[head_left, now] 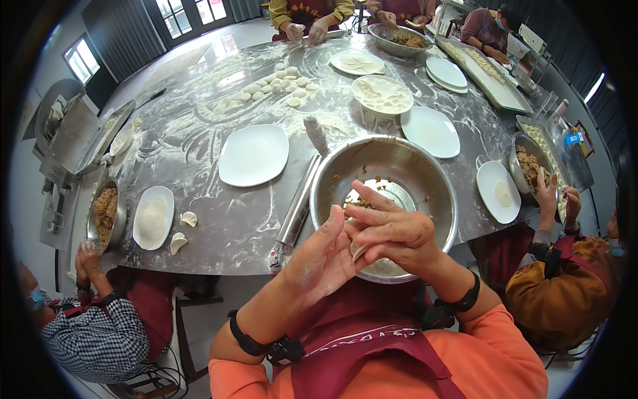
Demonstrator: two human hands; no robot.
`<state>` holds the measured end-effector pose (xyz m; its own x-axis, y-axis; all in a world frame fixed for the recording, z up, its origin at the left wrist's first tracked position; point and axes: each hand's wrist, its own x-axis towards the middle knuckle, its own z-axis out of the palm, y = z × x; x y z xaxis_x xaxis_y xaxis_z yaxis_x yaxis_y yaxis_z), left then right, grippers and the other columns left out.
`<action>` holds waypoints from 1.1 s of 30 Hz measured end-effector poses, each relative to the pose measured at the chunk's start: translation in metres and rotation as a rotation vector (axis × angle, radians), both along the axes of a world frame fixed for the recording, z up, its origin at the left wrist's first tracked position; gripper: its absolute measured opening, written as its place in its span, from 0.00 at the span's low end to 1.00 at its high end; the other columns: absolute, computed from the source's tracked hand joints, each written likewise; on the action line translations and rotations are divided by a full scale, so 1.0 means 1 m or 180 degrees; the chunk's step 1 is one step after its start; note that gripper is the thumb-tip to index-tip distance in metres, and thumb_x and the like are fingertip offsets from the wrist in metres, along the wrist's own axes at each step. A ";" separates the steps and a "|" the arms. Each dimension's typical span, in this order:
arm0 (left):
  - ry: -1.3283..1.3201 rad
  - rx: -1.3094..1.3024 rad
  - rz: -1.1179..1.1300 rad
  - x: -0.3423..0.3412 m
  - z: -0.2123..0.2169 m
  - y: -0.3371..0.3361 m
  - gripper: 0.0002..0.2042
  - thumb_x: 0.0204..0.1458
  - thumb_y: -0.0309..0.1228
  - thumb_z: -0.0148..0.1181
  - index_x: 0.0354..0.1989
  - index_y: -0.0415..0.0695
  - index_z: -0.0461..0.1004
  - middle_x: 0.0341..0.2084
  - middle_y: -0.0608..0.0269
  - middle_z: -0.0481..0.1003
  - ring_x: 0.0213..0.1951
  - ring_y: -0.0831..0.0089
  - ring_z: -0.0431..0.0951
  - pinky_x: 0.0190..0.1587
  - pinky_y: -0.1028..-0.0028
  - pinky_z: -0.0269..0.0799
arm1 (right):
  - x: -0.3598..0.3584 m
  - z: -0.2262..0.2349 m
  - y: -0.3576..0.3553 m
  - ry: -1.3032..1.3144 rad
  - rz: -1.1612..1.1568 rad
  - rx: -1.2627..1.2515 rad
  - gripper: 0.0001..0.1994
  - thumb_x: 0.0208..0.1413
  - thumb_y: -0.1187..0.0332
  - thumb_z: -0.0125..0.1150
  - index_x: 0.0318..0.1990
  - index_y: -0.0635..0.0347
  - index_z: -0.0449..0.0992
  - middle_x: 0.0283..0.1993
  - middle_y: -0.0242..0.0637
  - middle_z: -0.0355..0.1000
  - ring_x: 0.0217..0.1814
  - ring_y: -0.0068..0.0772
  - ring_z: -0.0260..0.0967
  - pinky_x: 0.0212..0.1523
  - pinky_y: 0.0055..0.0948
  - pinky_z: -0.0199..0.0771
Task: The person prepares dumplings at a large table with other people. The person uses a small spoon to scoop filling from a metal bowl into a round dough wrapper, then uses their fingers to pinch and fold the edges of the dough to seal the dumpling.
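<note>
My left hand [322, 259] and my right hand [402, 236] are pressed together over the near side of a large steel bowl [318, 199]. Between them shows the pale edge of a dumpling [357, 252], mostly hidden by my fingers. The left palm is turned up with its thumb raised; the right hand's fingers reach across it. Scraps of brown filling [425, 198] cling to the inside of the bowl, and its bottom is nearly bare. Left of the bowl lies a shiny metal cylinder [297, 206].
A square white plate [254, 155] lies beyond on the floured table [199, 219]. Two dumplings [179, 242] rest by a flour dish [153, 218]. Dough pieces [266, 86] lie farther back, near a flour bowl [382, 96]. Co-workers sit at left [100, 326] and right [558, 292]; others work opposite.
</note>
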<state>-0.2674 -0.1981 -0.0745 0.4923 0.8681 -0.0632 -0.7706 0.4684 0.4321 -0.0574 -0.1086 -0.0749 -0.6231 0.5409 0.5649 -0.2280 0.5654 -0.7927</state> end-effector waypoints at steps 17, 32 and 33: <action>0.0304 0.0048 -0.0192 -0.011 -0.008 0.019 0.44 0.77 0.67 0.41 0.80 0.35 0.63 0.69 0.48 0.74 0.65 0.61 0.78 0.67 0.61 0.77 | 0.002 0.003 0.025 -0.0812 0.0673 0.0462 0.14 0.59 0.66 0.80 0.53 0.46 0.92 0.83 0.35 0.72 0.95 0.60 0.45 0.87 0.66 0.46; 0.0806 0.0133 -0.0193 -0.004 0.009 0.007 0.50 0.73 0.75 0.37 0.83 0.38 0.61 0.77 0.50 0.69 0.75 0.60 0.72 0.77 0.56 0.69 | 0.007 0.002 0.022 -0.0419 0.0783 -0.0052 0.29 0.60 0.61 0.82 0.70 0.44 0.85 0.85 0.43 0.68 0.94 0.60 0.46 0.88 0.58 0.50; 0.0800 0.0206 -0.0239 -0.005 0.008 0.007 0.51 0.72 0.75 0.36 0.82 0.38 0.62 0.77 0.50 0.70 0.75 0.60 0.72 0.77 0.56 0.68 | 0.008 0.002 0.021 -0.0405 0.0758 -0.0065 0.30 0.59 0.62 0.82 0.70 0.45 0.85 0.85 0.44 0.68 0.94 0.59 0.46 0.88 0.56 0.51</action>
